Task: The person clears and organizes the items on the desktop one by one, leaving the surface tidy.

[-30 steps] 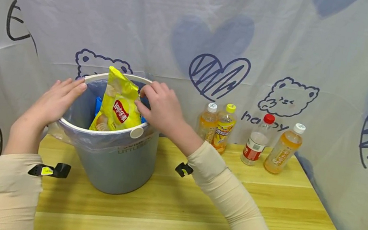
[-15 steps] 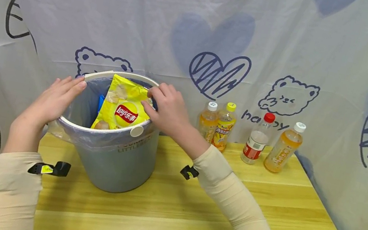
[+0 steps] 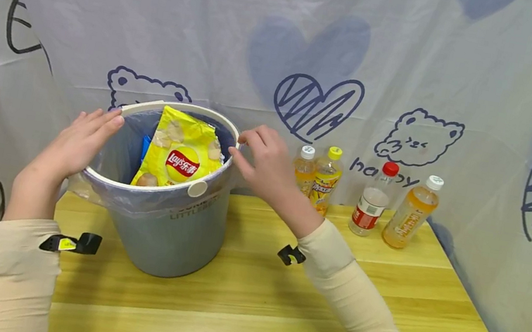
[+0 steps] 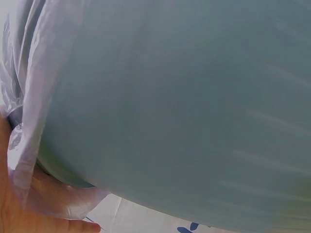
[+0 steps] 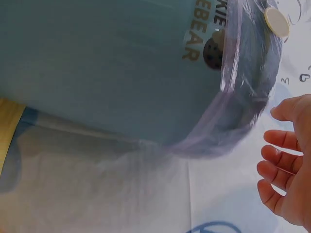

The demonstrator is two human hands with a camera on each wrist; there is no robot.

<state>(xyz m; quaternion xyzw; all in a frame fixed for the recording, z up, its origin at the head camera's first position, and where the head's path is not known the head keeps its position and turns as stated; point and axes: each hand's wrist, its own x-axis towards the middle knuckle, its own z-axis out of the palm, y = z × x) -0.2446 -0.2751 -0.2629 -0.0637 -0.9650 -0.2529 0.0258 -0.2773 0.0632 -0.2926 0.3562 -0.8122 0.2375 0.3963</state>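
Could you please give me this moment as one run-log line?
left hand: rests on bin rim | right hand: open, beside rim | chip bag: upright in bin | four bottles: table

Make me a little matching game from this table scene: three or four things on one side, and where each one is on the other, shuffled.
Things:
1. chip bag
2. left hand
3. red-capped bottle
4. bin

Places:
A. standing on the wooden table
B. resting on the bin's left rim
C. upright inside the bin
D. in the row of bottles by the curtain

Pairs: 1-C, 2-B, 3-D, 4-A
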